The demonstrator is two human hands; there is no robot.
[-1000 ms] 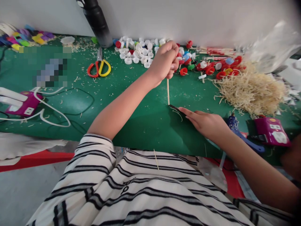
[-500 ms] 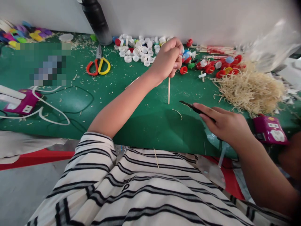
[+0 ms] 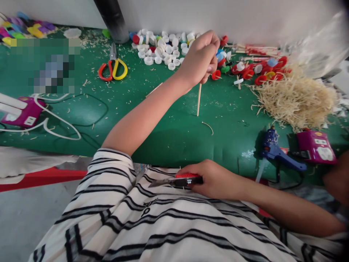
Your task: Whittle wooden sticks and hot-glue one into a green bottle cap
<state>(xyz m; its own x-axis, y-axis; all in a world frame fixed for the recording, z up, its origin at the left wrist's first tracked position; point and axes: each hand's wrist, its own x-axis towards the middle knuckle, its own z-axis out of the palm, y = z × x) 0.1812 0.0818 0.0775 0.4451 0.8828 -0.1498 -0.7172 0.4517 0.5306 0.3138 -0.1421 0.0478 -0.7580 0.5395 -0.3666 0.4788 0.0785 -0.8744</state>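
Two hands are showing over a green surface (image 3: 81, 120) littered with wood shavings. At the far left, a purple glue gun (image 3: 20, 114) is lying with its white cord looping beside it, its left end cut off by the frame, and a patch of the surface above it is blurred out. Red-and-yellow scissors (image 3: 112, 67) are lying closed, further right, below a dark bottle (image 3: 111, 20) whose top is running out of view. A cluster of white bottle caps (image 3: 160, 49) is sitting by the wall. The left hand (image 3: 200, 60) is closing in a fist around the top of a thin wooden stick (image 3: 199, 100), holding it near upright with its lower tip on or just above the surface; the upper end is hidden inside the fist. Nearer the body, the right hand (image 3: 212, 180) is gripping a red-and-black utility knife (image 3: 177, 181), blade pointing left over the striped shirt (image 3: 163, 225). Red caps on sticks (image 3: 259, 72) are lying beyond a heap of pale shavings (image 3: 296, 100). A blue glue gun (image 3: 275, 153) and a purple block (image 3: 316, 147) are resting at the right.
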